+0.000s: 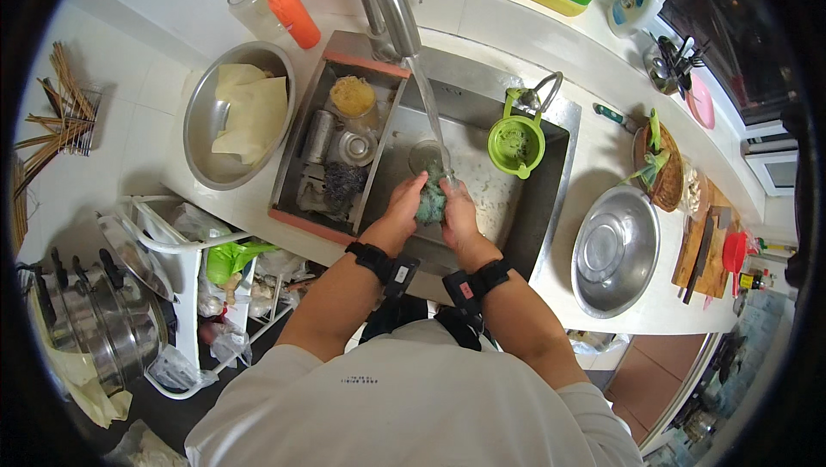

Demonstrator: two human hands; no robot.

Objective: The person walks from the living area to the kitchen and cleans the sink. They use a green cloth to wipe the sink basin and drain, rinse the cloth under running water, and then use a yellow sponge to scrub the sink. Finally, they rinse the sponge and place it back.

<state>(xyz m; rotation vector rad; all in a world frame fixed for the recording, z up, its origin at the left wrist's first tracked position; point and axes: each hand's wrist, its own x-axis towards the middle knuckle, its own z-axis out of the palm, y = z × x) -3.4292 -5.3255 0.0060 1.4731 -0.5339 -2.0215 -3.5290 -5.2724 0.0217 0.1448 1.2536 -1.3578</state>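
Water runs from the metal faucet (390, 9) in a stream onto my hands, over the large basin of the stainless steel sink (477, 209). Between my left hand (404, 204) and my right hand (459, 209) is a green mesh scouring pad (431, 201), gripped from both sides. Just beyond the pad lies the round sink drain (426, 156). A light green strainer (516, 144) hangs at the sink's back right. In the narrower left basin sit a yellow sponge (352, 96) on a jar, a metal can (321, 137) and a dark steel-wool scourer (344, 183).
Left of the sink stands a metal basin (193, 125) holding pale cloths (251, 119). An orange bottle (292, 13) is behind it. On the right counter are an empty metal bowl (616, 251), a wicker basket (664, 170), a green-handled knife (608, 113) and a cleaver on a wooden board (716, 260).
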